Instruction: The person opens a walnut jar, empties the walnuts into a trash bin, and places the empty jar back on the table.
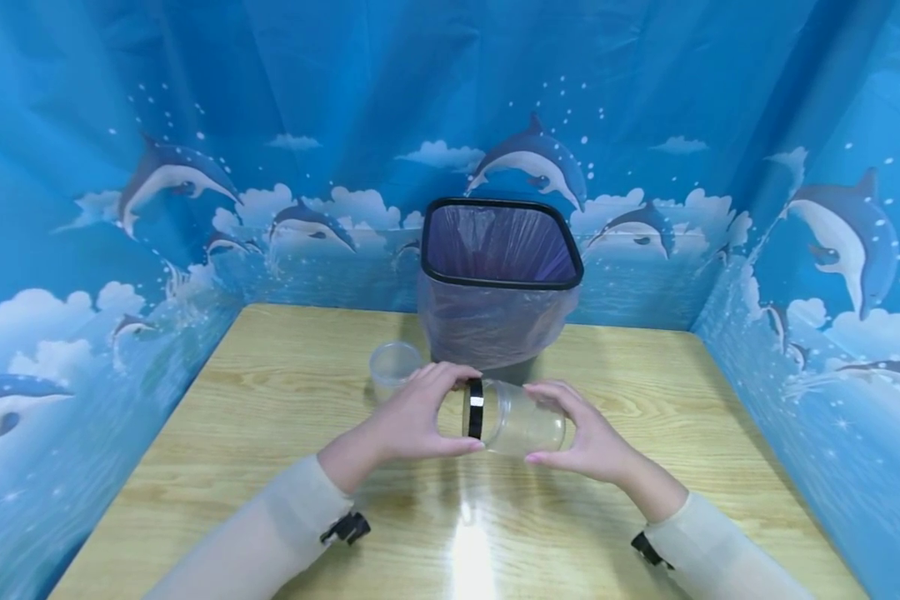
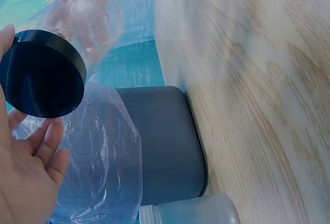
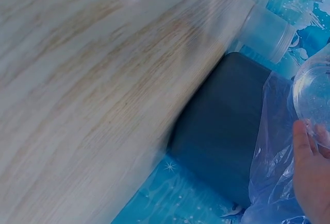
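Observation:
Held sideways between both hands is a clear jar with a black lid. My left hand grips the lid end, thumb below and fingers above. At the other end, the right hand holds the jar's bottom between thumb and fingers. The left wrist view looks onto the flat top of the lid, which is on the jar. In the right wrist view only the jar's round base shows, beside the right fingers. No contents stand out inside the jar.
Behind the jar stands a dark grey bin with a translucent purple liner folded over its black rim. An open translucent plastic cup stands left of it on the wooden table. Blue dolphin-print curtains enclose the table's back and sides.

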